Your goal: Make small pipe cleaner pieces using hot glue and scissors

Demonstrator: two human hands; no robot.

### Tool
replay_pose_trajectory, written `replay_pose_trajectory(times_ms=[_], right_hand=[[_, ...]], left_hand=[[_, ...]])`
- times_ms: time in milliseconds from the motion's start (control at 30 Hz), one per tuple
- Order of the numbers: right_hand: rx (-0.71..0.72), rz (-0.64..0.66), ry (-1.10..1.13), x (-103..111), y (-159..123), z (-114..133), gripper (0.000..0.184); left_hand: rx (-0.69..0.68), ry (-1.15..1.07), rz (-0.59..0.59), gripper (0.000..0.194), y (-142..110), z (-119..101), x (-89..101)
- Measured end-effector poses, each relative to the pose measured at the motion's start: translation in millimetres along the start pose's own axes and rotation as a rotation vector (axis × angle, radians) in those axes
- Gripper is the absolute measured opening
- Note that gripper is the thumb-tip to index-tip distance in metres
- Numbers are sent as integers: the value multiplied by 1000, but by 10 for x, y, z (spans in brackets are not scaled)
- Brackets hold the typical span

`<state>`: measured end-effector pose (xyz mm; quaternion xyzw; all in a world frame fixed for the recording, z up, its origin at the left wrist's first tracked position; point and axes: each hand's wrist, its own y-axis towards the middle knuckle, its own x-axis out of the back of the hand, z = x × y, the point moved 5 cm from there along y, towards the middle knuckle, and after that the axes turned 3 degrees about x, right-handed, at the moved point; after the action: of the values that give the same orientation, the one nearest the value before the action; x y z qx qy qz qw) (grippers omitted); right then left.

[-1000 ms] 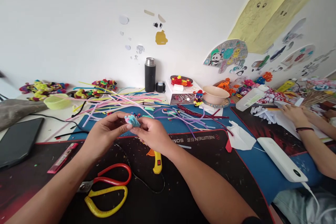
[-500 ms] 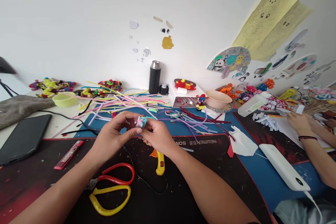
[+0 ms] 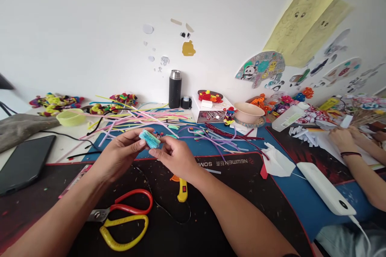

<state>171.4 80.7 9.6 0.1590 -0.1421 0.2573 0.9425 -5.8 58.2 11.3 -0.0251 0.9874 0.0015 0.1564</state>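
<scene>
My left hand (image 3: pixel 119 154) pinches a light-blue fuzzy pipe-cleaner piece (image 3: pixel 150 139) between thumb and fingers, above the mat's back edge. The fingers of my right hand (image 3: pixel 178 157) are closed at the right end of the same piece. A small dark blue and red bit shows just behind it; what it belongs to I cannot make out. Below my right hand lies a yellow hot glue gun (image 3: pixel 182 190), partly covered by the hand. Scissors (image 3: pixel 129 233) with one red and one yellow handle rest on the dark mat (image 3: pixel 223 217), nearest my left forearm.
Loose pipe cleaners (image 3: pixel 144 118) spread behind my hands. Farther back stand a black thermos (image 3: pixel 175 90), a white box (image 3: pixel 200 108) and a beige bowl (image 3: pixel 249 113). A phone (image 3: pixel 27 164) lies left. At right are a white power bank (image 3: pixel 325 188) and another person's hands (image 3: pixel 343 140).
The fuzzy piece has been turned, so its broad blue side now shows instead of a pink and blue end. Both hands have shifted slightly left in view, and the left hand has tilted.
</scene>
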Motion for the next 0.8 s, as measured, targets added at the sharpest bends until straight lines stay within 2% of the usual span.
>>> replay_pose_trajectory(times_ms=[133,333,567,700,800], right_hand=[[15,-11,58,8,-8,23,43],[19,-5,56,25,-11,66,43],[12,0,58,17,-16,72,48],[-5,3,55,5,-10,37,47],[-33,32,80,4,-14,38,47]], left_hand=[[44,-100,15,43,33,53,66],[62,-102,7,45,29,61,82],[13,-10,-42,41,-1,-42,-3],[11,43,-32,41,-24,-40,-81],[6,43,-12,38,-28,-19,-69]])
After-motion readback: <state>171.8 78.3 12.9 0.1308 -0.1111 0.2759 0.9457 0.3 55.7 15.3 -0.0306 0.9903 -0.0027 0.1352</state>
